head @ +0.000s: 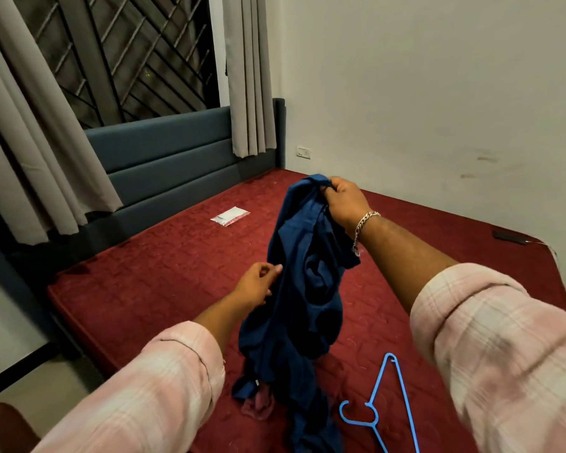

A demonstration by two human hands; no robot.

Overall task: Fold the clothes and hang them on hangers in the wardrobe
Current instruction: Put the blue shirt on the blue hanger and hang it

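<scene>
Right hand (343,202): fingers curled, gripping the top edge of a dark blue fabric garment (303,289), bunched in the fist. Silver chain bracelet (363,225) on that wrist; pink plaid shirt sleeve rolled up the forearm.

Left hand (258,284): fingers relaxed and mostly straight, fingertips at the garment's left edge about mid-height. Touching or just short of it, can't tell. Not gripping anything. Same pink plaid sleeve on this arm.

Garment: hangs in loose vertical folds from the right hand, held up over the bed. Lower end trails down onto the dark red quilted mattress (144,279) near the front edge and pools there in a crumpled heap. Type of garment not clear from the folds.

A small pinkish-red piece of cloth (258,405) lies on the mattress, partly under the garment's bottom-left end.

Light blue plastic clothes hanger (378,415): flat on the mattress, just right of the garment's lower end, hook pointing left, apart from both hands.

Further out: small clear plastic packet (230,216) on the mattress toward the blue-grey padded headboard (164,158). Dark flat object (509,237) at the far right mattress edge, too small to identify. Grey curtains (249,76) hang either side of a barred window behind the headboard.
</scene>
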